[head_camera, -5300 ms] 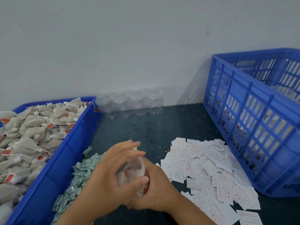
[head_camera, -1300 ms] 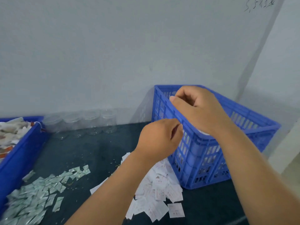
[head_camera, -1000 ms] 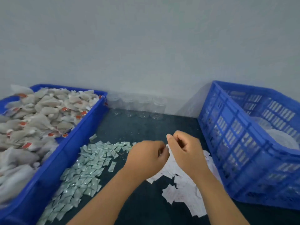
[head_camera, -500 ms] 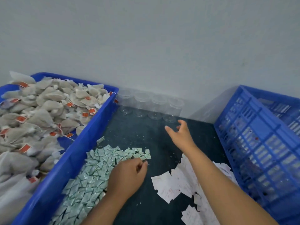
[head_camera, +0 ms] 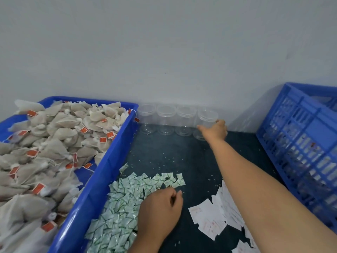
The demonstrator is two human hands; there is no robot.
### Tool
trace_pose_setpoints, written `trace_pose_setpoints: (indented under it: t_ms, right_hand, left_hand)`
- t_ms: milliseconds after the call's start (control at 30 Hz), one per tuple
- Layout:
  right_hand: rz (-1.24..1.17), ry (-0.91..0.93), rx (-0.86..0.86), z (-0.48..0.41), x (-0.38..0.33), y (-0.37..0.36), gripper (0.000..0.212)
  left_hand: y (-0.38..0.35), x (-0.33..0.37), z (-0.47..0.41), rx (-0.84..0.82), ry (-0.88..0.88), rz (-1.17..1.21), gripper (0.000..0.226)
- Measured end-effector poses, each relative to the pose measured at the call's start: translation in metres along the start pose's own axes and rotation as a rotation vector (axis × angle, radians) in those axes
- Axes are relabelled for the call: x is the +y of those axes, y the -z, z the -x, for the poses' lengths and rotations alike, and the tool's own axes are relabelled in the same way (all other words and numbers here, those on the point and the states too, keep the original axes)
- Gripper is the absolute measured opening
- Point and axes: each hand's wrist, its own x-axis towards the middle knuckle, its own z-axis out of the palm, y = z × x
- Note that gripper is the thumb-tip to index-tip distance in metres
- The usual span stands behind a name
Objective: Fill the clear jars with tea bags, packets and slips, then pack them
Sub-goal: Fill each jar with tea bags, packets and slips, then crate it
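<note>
Against the grey wall, at the far edge of the dark table, four clear jars stand upright in a close row. The right hand is stretched out to the rightmost jar, thumb on its near side and fingers curled round the side that faces the crate; it grips the jar, which stands on the table.

The left hand lies knuckles-up on the near right edge of a heap of small green-and-white packets. Its fingers are curled, thumb and forefinger close together, and I cannot tell whether a packet is pinched between them.

Just right of that hand lies a scatter of white slips with red print, partly hidden under the right forearm. On the left a blue tray is heaped with tea bags bearing orange tags; its long wall runs just beside the packets. On the right stands a blue slatted crate, apart from the jars, its contents too blurred to make out. Small pale grains dot the table between the packets and the jars
</note>
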Motion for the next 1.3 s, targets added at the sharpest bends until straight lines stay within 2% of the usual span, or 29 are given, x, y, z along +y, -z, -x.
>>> trace_pose_setpoints:
  t_ms: [100,233,367,533,667,767,833,900,967,1033,1100,1133,1200,1300]
  right_hand:
    - [-0.171,0.064,-0.082,0.015,0.011,0.015,0.088]
    - [-0.321,0.198,-0.065,0.062,0.02,0.048,0.093]
    - [-0.521,0.238,-0.112,0.126,0.027,0.086,0.077]
    - [-0.795,0.245,-0.291,0.231,0.062,0.109,0.057]
    - [-0.713,0.353,-0.333,0.286,0.093,0.096,0.063]
    - [-0.639,0.394,-0.345,0.295,0.1,0.093,0.069]
    - [-0.616,0.398,-0.362,0.293,0.101,0.092,0.069]
    - [-0.582,0.396,-0.374,0.292,0.103,0.09,0.07]
    - [-0.574,0.406,-0.383,0.293,0.102,0.092,0.07]
    - [-0.578,0.441,-0.425,0.295,0.101,0.093,0.068]
    - [-0.506,0.483,-0.459,0.295,0.102,0.093,0.072]
    - [-0.445,0.504,-0.462,0.294,0.103,0.091,0.077]
    - [-0.327,0.553,-0.452,0.292,0.103,0.089,0.084]
    - [-0.273,0.618,-0.37,0.29,0.099,0.091,0.06]
  left_hand:
    - [-0.002,0.0,0.0,0.008,-0.009,-0.012,0.048]
    - [-0.002,0.0,0.0,0.005,0.004,-0.015,0.048]
    - [0.0,0.002,-0.001,0.013,0.043,0.006,0.048]
    - [0.002,0.003,-0.001,0.03,0.036,0.022,0.05]
    - [0.006,0.005,-0.001,0.011,0.062,0.058,0.062]
    - [0.014,0.007,0.0,0.007,0.144,0.313,0.061]
    - [0.026,0.016,0.001,0.086,0.153,0.513,0.052]
    - [0.043,0.029,0.0,0.185,0.107,0.649,0.043]
    - [0.066,0.044,-0.002,0.178,-0.056,0.682,0.036]
    - [0.089,0.06,-0.005,-0.034,-0.28,0.604,0.051]
    - [0.103,0.073,-0.007,-0.263,-0.457,0.366,0.065]
    - [0.105,0.078,-0.006,-0.325,-0.525,0.211,0.063]
    - [0.099,0.088,0.002,-0.316,-0.593,-0.032,0.05]
    - [0.083,0.1,0.02,-0.175,-0.513,-0.063,0.029]
